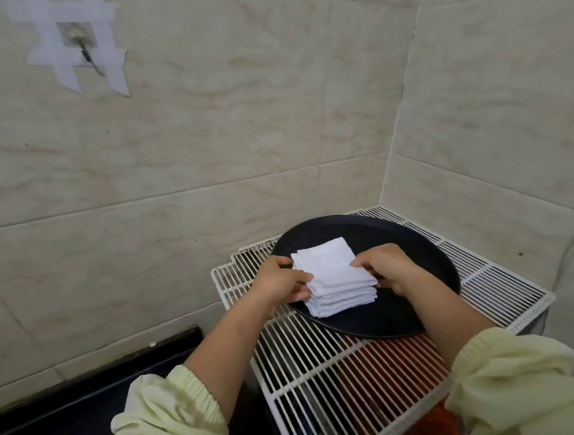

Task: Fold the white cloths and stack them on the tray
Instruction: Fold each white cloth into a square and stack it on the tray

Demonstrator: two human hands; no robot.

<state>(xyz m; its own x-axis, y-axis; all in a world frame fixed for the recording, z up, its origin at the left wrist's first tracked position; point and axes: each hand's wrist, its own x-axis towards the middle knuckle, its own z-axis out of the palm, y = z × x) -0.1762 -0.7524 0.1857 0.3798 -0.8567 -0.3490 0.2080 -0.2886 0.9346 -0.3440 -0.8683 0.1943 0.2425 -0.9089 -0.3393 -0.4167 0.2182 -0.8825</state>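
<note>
**Cloths point(334, 278) piled on the tray point(399, 240), a hand on each side**

And there it was: a tidy pile of folded white squares, sitting on the near-left part of the round black tray. We had it bracketed! Our left hand point(279, 279) gripped the pile's left edge with its fingers curled round the layers. Our right hand point(387, 268) held the right edge the same way, fingers bent over the side.

The pile lay squarely between the two grips, with neither hand clearly nearer. It was turned a little, so that one corner pointed back toward us. The fabric looked thin and soft. At the near side the layered edges showed slightly stepped rather than flush, and we judged a gentle squeeze inward would true them up.

The tray looked smooth and matte with a low rim. It rested on a white wire rack point(323, 367) in the tiled corner.
</note>
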